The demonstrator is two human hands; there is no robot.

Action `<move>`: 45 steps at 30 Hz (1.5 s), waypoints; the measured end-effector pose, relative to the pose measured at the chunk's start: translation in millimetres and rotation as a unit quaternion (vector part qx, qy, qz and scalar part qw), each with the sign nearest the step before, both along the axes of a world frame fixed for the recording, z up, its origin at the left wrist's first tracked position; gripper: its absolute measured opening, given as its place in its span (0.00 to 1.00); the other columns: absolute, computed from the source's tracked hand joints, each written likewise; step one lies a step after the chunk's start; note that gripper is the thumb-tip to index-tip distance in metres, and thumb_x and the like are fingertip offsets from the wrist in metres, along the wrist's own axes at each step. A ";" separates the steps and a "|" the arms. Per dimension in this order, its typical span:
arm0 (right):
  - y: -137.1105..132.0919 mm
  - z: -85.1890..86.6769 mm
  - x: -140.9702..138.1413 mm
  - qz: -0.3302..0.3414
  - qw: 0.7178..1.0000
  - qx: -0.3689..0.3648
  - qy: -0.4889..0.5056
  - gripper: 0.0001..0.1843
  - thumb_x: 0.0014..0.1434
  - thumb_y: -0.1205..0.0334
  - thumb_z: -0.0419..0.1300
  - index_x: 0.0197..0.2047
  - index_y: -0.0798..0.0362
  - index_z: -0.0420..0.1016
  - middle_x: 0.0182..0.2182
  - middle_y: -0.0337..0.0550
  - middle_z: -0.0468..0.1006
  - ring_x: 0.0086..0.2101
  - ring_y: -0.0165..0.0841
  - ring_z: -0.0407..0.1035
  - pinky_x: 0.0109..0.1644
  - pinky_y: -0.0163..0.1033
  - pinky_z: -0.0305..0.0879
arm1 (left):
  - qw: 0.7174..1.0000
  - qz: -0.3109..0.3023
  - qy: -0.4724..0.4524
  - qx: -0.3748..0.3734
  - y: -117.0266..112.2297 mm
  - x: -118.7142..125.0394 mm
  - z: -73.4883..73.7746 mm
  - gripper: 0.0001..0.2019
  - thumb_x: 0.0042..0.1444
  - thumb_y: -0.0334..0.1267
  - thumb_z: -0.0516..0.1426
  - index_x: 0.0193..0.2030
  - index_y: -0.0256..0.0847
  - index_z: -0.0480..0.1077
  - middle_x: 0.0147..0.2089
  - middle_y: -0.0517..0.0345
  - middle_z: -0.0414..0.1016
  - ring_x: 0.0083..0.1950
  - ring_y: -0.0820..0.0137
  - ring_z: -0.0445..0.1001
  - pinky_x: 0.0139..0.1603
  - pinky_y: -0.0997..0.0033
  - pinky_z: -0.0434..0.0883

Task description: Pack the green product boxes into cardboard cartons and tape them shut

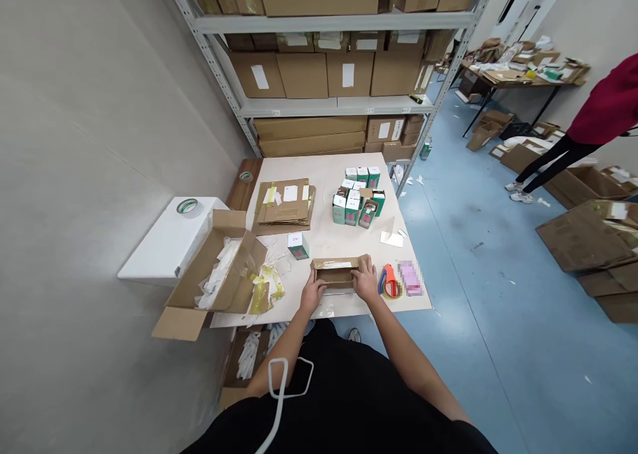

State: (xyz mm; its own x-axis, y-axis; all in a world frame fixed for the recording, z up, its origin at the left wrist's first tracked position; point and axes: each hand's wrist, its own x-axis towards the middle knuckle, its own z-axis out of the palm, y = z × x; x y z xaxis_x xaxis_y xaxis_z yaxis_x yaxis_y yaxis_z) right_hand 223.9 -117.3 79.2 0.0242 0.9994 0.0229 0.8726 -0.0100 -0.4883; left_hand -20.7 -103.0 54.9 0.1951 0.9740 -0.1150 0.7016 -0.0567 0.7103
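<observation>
A small cardboard box [339,280] lies at the table's near edge, its hollow inside facing me. My left hand [312,293] grips its left end, and my right hand [365,281] is closed around the right end. Just beyond my left hand stands a single green-and-white box [298,246]. To the right of my right hand lie an orange tape dispenser [390,282] and a blurred pink item [411,278]. Farther back is a cluster of several green-and-white boxes [351,208], one of them tilted.
Flattened cardboard [284,208] is stacked at the table's back left. An open carton [199,288] with white packing material overhangs the left edge, beside yellow tape scraps [264,291]. Shelving [339,106] full of cartons rises behind. A person in red [605,102] stands far right.
</observation>
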 end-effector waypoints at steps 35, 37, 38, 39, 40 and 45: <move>49.5 78.6 -179.7 0.337 0.939 0.050 -0.043 0.13 0.71 0.63 0.55 0.47 0.49 0.82 0.72 0.48 0.62 0.76 0.51 0.37 0.72 0.66 0.47 | 0.967 0.243 -0.032 0.073 -157.9 -105.4 84.1 0.13 0.69 0.47 0.55 0.44 0.46 0.80 0.75 0.51 0.62 0.77 0.51 0.58 0.76 0.46 0.62; 52.8 84.1 -208.8 0.369 0.926 0.037 -0.064 0.12 0.70 0.64 0.56 0.47 0.50 0.82 0.72 0.51 0.62 0.75 0.53 0.39 0.73 0.66 0.47 | 0.961 0.261 -0.042 0.083 -164.5 -122.0 84.9 0.13 0.69 0.46 0.55 0.43 0.46 0.80 0.76 0.51 0.61 0.77 0.51 0.59 0.75 0.46 0.63; 54.0 86.6 -223.7 0.384 0.920 0.031 -0.074 0.12 0.70 0.63 0.56 0.48 0.51 0.82 0.72 0.52 0.61 0.75 0.54 0.40 0.73 0.66 0.47 | 0.957 0.270 -0.048 0.091 -167.7 -130.4 85.1 0.13 0.69 0.45 0.55 0.43 0.46 0.80 0.76 0.52 0.61 0.76 0.51 0.59 0.75 0.46 0.63; 55.1 88.7 -238.6 0.397 0.914 0.026 -0.082 0.12 0.69 0.63 0.57 0.50 0.52 0.81 0.73 0.53 0.61 0.75 0.54 0.40 0.73 0.66 0.47 | 0.953 0.280 -0.053 0.097 -170.7 -138.7 85.0 0.12 0.69 0.45 0.55 0.42 0.46 0.80 0.76 0.52 0.60 0.76 0.51 0.60 0.75 0.47 0.63; 56.3 90.4 -253.0 0.409 0.908 0.021 -0.085 0.13 0.69 0.62 0.58 0.52 0.52 0.81 0.73 0.54 0.61 0.75 0.55 0.41 0.73 0.66 0.46 | 0.950 0.290 -0.055 0.101 -173.4 -146.9 84.8 0.12 0.69 0.45 0.56 0.42 0.46 0.80 0.77 0.53 0.60 0.75 0.50 0.61 0.75 0.47 0.63; 69.7 91.1 -317.5 0.460 0.885 0.005 -0.071 0.22 0.68 0.55 0.60 0.63 0.50 0.74 0.73 0.54 0.61 0.74 0.52 0.44 0.74 0.64 0.46 | 0.944 0.320 -0.022 0.082 -186.7 -181.2 82.7 0.10 0.67 0.42 0.57 0.41 0.45 0.80 0.78 0.55 0.57 0.74 0.50 0.62 0.73 0.46 0.65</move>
